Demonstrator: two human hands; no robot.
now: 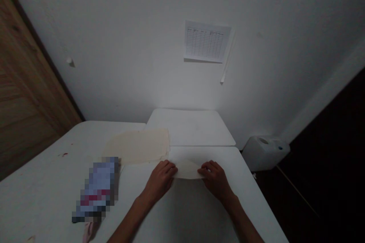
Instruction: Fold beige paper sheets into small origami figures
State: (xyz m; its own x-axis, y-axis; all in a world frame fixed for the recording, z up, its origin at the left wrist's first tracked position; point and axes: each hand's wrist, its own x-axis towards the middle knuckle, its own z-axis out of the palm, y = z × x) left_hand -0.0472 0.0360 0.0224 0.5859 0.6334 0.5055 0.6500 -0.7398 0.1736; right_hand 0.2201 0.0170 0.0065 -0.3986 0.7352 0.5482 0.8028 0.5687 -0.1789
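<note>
Both ends of the thin, cream, curved-edged sheet [188, 171], clamped by fingers of left hand [161, 179] and right hand [216, 179], likely need equal tension.

A thin, pale cream sheet [187, 170] with an arched far edge and a gently bowed near edge spans the gap between the left hand [164, 176] and right hand [214, 177], pinched at either end, over the white worktop [251, 197].

Sheet [187, 171] ends hid., chart [207, 43] txt illeg.
</note>
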